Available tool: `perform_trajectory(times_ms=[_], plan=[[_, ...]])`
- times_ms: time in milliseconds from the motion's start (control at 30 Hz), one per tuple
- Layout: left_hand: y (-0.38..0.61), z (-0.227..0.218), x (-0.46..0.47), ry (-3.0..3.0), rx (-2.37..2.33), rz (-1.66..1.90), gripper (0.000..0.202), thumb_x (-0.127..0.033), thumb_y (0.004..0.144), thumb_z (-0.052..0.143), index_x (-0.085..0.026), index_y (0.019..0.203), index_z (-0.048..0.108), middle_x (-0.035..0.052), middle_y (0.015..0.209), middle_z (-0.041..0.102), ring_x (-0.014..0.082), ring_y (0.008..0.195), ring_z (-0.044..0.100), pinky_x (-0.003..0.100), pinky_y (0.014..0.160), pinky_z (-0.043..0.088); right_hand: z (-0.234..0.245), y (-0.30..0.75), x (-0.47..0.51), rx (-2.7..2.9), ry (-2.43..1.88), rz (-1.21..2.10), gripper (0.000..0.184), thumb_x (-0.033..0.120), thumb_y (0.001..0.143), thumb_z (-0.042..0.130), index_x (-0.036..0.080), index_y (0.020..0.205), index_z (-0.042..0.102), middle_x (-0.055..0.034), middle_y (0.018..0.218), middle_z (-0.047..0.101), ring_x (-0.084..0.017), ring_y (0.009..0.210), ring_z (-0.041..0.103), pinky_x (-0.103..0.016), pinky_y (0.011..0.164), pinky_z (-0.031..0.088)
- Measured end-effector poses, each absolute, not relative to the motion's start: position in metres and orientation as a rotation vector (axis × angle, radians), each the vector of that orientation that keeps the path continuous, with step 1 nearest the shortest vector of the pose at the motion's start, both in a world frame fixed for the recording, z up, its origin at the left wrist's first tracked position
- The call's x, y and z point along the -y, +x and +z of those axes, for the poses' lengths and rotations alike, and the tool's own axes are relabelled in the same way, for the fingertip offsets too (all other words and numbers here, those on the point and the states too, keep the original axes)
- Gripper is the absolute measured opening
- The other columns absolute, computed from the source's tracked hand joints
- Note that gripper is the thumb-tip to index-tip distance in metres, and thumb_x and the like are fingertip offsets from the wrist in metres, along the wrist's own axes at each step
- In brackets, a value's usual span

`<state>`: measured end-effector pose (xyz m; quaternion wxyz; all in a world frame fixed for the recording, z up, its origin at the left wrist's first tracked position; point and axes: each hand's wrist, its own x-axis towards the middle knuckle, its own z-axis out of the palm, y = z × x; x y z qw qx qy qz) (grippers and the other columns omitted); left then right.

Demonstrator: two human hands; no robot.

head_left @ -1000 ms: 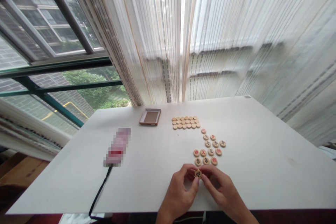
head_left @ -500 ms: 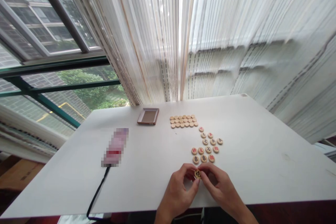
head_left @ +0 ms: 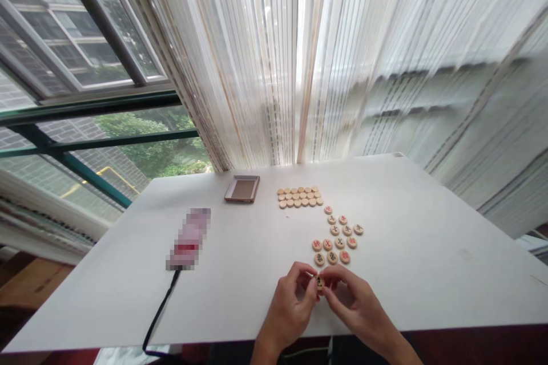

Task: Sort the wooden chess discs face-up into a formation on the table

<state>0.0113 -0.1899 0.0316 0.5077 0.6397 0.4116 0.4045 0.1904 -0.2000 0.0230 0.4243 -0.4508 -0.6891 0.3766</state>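
Near the front edge of the white table, my left hand (head_left: 287,305) and my right hand (head_left: 355,302) meet around a round wooden Chinese chess piece (head_left: 319,282). Fingertips and thumbs of both hands pinch it; its face carries a black character, partly covered by my left thumb. Something small and red shows just below it, too hidden to name. Just beyond my fingers lie loose Chinese chess pieces (head_left: 332,258), face up, with red or black characters. Farther back, several blank-topped pieces (head_left: 297,196) stand in three neat rows.
A shallow open box (head_left: 256,189) sits at the back left of the white table (head_left: 240,262). Left of centre lies a pixelated flat object (head_left: 188,239) with a black strap (head_left: 160,311) running over the front edge. Striped curtains (head_left: 274,68) hang along the table's far side.
Both hands have shifted slightly left with the Chinese chess piece between them. My left thumb now covers more of its character. The pieces on the table have stayed put.
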Motion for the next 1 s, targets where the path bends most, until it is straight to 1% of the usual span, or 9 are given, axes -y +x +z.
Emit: perform_trajectory(times_ms=[100,200,367,467,600,767,900,1000], plan=[[0.011,0.026,0.19,1.509,-1.006,0.988,0.017,-0.034,0.097,0.055,-0.018,0.102,0.055,0.0046,0.082,0.072,0.0168,0.075,0.069,0.025,0.071,0.053,0.023,0.19,0.2,1.744,-1.12,0.95,0.012,0.026,0.094,0.058,0.022,0.105,0.062,-0.0037,0.095,0.068,-0.017,0.084,0.063,-0.028,0.079,0.053],[0.011,0.024,0.189,1.482,-1.004,0.994,0.017,-0.034,0.096,0.056,-0.018,0.1,0.053,0.0052,0.082,0.072,0.0175,0.076,0.07,0.025,0.071,0.053,0.024,0.189,0.2,1.746,-1.132,0.95,0.011,0.027,0.094,0.058,0.023,0.104,0.062,-0.0034,0.096,0.069,-0.017,0.085,0.063,-0.028,0.079,0.053],[0.009,0.027,0.189,1.484,-0.981,0.988,0.017,-0.034,0.1,0.049,-0.018,0.101,0.052,0.0048,0.082,0.07,0.0169,0.075,0.069,0.026,0.072,0.053,0.021,0.189,0.199,1.741,-1.145,0.946,0.013,0.028,0.094,0.058,0.023,0.105,0.063,-0.0033,0.095,0.069,-0.017,0.084,0.064,-0.028,0.078,0.053],[0.008,0.028,0.189,1.513,-0.963,0.982,0.016,-0.032,0.1,0.048,-0.018,0.105,0.052,0.0052,0.086,0.069,0.0165,0.076,0.068,0.027,0.073,0.053,0.02,0.19,0.199,1.727,-1.148,0.952,0.015,0.029,0.095,0.058,0.023,0.107,0.063,-0.0038,0.098,0.069,-0.017,0.085,0.064,-0.027,0.079,0.053],[0.007,0.032,0.191,1.58,-0.948,0.982,0.016,-0.026,0.096,0.054,-0.018,0.11,0.051,0.0058,0.093,0.069,0.0168,0.082,0.067,0.027,0.078,0.053,0.02,0.19,0.2,1.693,-1.157,0.951,0.016,0.03,0.095,0.057,0.023,0.108,0.063,-0.0039,0.098,0.07,-0.017,0.084,0.066,-0.027,0.078,0.054],[0.01,0.036,0.193,1.648,-0.968,0.956,0.016,-0.021,0.093,0.057,-0.019,0.108,0.053,0.0044,0.092,0.07,0.0166,0.083,0.067,0.026,0.079,0.052,0.02,0.188,0.199,1.644,-1.185,0.944,0.016,0.034,0.095,0.055,0.022,0.1,0.064,-0.0031,0.088,0.07,-0.017,0.077,0.067,-0.025,0.072,0.054],[0.01,0.037,0.194,1.693,-0.979,0.925,0.018,-0.018,0.091,0.058,-0.02,0.109,0.054,0.0027,0.089,0.069,0.0161,0.082,0.067,0.025,0.079,0.052,0.019,0.186,0.197,1.644,-1.226,0.937,0.019,0.038,0.093,0.058,0.021,0.089,0.064,-0.0015,0.077,0.068,-0.016,0.069,0.064,-0.024,0.065,0.051],[0.01,0.037,0.195,1.709,-0.976,0.922,0.019,-0.018,0.09,0.059,-0.021,0.108,0.055,0.0027,0.09,0.069,0.016,0.082,0.067,0.024,0.078,0.052,0.018,0.187,0.197,1.639,-1.236,0.954,0.02,0.038,0.095,0.056,0.02,0.088,0.063,-0.0013,0.076,0.067,-0.015,0.067,0.064,-0.023,0.064,0.051]])
